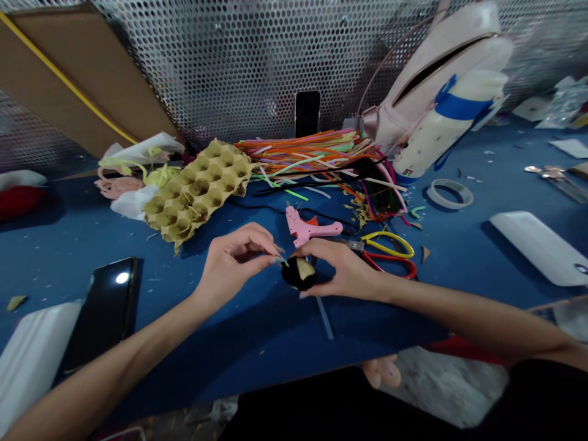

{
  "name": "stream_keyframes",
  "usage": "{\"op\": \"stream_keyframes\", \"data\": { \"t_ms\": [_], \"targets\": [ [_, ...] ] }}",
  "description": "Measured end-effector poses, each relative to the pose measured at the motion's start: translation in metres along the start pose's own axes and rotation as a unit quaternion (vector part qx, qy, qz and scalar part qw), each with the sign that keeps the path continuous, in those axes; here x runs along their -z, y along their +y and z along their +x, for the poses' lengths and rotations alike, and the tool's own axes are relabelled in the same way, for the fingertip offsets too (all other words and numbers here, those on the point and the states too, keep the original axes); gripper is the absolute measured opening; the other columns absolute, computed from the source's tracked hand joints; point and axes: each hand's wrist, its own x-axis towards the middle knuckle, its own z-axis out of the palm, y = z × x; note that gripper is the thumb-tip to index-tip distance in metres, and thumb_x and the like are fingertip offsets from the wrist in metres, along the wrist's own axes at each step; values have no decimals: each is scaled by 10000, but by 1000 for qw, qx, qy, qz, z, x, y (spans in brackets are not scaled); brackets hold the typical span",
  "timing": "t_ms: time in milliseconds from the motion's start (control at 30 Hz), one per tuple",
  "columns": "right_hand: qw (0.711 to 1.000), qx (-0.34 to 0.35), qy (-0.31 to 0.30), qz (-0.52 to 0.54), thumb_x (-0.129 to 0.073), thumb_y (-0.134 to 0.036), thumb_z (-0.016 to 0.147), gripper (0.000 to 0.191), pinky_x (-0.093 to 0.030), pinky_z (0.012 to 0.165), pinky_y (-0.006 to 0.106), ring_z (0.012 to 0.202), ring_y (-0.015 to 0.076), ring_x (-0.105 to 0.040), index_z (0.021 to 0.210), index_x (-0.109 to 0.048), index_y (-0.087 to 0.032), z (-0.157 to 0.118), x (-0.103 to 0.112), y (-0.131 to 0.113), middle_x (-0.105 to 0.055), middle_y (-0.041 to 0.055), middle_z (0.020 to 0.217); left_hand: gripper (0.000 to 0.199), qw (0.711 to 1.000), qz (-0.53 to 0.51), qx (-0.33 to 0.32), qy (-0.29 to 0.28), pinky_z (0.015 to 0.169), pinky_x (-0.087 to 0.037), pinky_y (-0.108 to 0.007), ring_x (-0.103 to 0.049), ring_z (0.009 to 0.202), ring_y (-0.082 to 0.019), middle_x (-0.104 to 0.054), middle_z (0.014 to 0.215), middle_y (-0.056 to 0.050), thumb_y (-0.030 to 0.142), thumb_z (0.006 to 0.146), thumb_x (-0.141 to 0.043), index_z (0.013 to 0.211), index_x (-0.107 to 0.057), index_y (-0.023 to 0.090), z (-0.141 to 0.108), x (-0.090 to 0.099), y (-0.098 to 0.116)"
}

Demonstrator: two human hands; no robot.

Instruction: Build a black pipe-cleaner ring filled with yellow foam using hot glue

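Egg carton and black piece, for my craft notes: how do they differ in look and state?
The egg carton is far larger than the black piece. The carton is tan, with cups; the piece is mostly black. The carton lies untouched; the right hand holds the piece. Both show some tan.

A blue-banded bottle (429, 144) sits beside a pale bag (452, 37).

Round black piece (294, 278), partly pale
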Motion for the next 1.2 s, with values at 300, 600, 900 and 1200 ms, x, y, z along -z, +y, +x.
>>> {"op": "stream_keyframes", "data": {
  "t_ms": [300,600,900,1200],
  "targets": [
    [989,-69,-6,133,-875,-430,833,421,-541,859,309,929,190,-694,1116,-707,-168,3,4,-4,-751,35,1014,101,997,8,35,65,638,-633,-250,-730,725,-137,-706,848,-21,202,814,-843,798,-752,162,4,9,-14],
    [977,-97,-12,187,-818,-492,876,456,-539,910,336,979,200,-688,1176,-696,-172,1,3,1,-734,51,1075,45,991,110,-26,73,688,-561,-232,-666,775,-119,-696,849,-16,154,848,-801,861,-795,197,2,10,-5],
    [983,-103,-10,155,-826,-465,868,457,-537,876,330,968,199,-675,1200,-685,-184,1,2,3,-734,57,1115,193,959,157,-233,34,757,-622,-327,-709,803,-154,-754,883,-22,109,846,-833,981,-791,240,-10,6,20],
    [972,-92,-19,214,-770,-502,916,451,-543,910,339,1025,201,-671,1225,-676,-188,-1,1,6,-714,66,1149,424,958,183,-220,8,911,-635,-354,-756,1025,-193,-793,1152,-70,93,904,-766,1289,-697,258,-12,-2,15]
  ]
}}
